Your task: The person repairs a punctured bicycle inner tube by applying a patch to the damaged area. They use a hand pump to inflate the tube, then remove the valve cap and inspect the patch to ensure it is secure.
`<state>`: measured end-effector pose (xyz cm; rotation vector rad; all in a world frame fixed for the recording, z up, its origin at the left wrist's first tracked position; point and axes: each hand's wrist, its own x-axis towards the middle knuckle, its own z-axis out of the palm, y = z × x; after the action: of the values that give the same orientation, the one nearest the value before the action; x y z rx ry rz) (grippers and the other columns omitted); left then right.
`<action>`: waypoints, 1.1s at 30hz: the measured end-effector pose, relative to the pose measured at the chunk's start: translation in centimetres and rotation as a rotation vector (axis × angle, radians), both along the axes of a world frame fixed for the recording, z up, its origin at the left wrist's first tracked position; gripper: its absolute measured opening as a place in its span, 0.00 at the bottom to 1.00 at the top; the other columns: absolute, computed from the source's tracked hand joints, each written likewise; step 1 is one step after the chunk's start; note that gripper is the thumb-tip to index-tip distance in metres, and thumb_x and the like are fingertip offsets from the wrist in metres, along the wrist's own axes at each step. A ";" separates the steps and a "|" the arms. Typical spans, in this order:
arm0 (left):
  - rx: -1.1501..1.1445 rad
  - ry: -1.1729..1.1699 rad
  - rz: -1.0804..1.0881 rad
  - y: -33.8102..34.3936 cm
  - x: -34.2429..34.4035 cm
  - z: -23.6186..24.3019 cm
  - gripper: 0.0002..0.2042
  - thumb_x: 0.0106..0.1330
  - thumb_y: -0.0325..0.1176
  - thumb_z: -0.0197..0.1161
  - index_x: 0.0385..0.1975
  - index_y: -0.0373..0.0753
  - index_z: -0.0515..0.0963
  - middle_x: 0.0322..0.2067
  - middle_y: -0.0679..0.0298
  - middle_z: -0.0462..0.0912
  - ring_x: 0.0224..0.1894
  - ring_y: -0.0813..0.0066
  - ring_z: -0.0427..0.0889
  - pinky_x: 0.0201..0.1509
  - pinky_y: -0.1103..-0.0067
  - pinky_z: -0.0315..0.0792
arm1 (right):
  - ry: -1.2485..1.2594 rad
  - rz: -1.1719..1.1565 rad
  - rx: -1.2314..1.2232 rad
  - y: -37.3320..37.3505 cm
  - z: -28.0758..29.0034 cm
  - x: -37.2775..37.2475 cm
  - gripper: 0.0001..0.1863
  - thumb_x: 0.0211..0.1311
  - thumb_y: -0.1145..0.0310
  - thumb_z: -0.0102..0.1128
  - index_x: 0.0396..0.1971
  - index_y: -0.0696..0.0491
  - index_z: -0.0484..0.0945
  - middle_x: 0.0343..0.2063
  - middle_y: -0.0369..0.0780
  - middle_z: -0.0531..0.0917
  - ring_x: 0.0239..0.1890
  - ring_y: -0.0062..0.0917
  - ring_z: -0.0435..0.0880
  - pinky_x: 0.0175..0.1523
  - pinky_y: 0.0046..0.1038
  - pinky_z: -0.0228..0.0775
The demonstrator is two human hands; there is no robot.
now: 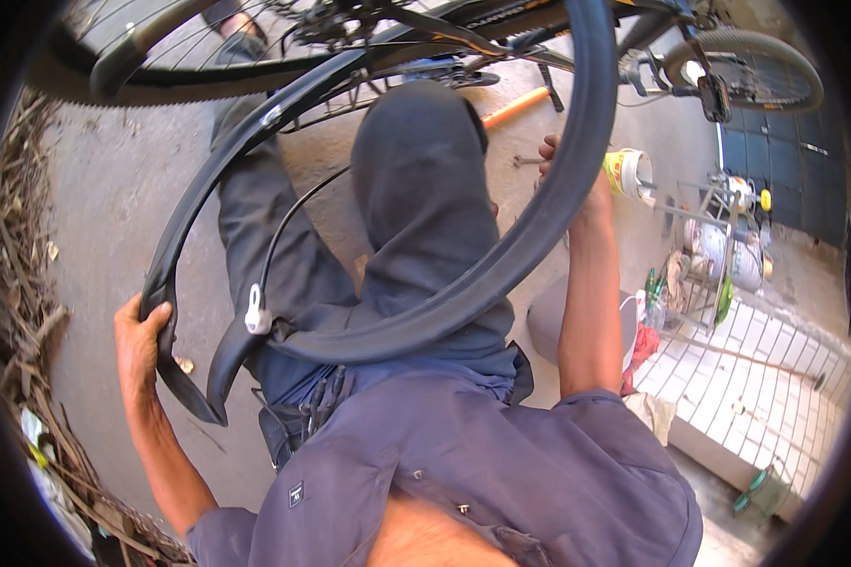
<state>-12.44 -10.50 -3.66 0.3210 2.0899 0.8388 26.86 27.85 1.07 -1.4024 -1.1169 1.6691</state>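
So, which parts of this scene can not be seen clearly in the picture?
- Right hand, head view: the tyre crosses it, so its grip is unclear.
- Left hand: fingertips wrap behind the tyre's loose edge.
- Bicycle: cut off by the top edge.
- Inner tube: partly hidden behind the tyre.
- Small things on the wire rack: too small and bent by the lens.

— What sort of thing? 
— Black bicycle tyre (501, 274), off its wheel, flexed into a wide loop across the lap. 
— And the ends of it? 
— Left side folded and twisted near the ground; right side arching up high. Thin black inner tube (288, 222) with white valve cap hanging inside.
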 end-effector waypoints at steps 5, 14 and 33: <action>-0.023 -0.006 0.001 0.2 -0.4 -0.3 0.05 0.56 0.27 0.60 0.30 0.34 0.76 0.18 0.73 0.72 0.17 0.86 0.68 0.19 0.85 0.62 | -0.284 -0.013 0.154 5.3 -4.3 3.8 0.11 0.52 0.72 0.66 0.32 0.63 0.79 0.26 0.39 0.82 0.24 0.17 0.79 0.28 0.19 0.72; -0.144 0.031 0.027 2.4 0.4 1.5 0.03 0.57 0.25 0.61 0.28 0.34 0.76 0.17 0.71 0.72 0.16 0.84 0.68 0.18 0.84 0.62 | -0.357 0.013 -0.161 9.7 -17.2 3.8 0.18 0.59 0.62 0.60 0.41 0.61 0.73 0.26 0.37 0.77 0.21 0.19 0.75 0.26 0.22 0.73; -0.353 0.139 0.019 6.4 3.1 4.6 0.06 0.53 0.23 0.61 0.31 0.31 0.77 0.18 0.66 0.76 0.15 0.78 0.72 0.19 0.81 0.67 | -0.973 -0.045 -0.162 14.8 -35.0 4.0 0.21 0.52 0.53 0.64 0.31 0.59 0.81 0.26 0.45 0.83 0.21 0.30 0.83 0.28 0.29 0.77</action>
<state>-9.32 -4.10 0.90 0.1723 2.3245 0.4549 30.88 42.63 -33.88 -2.4342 -1.4272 1.0200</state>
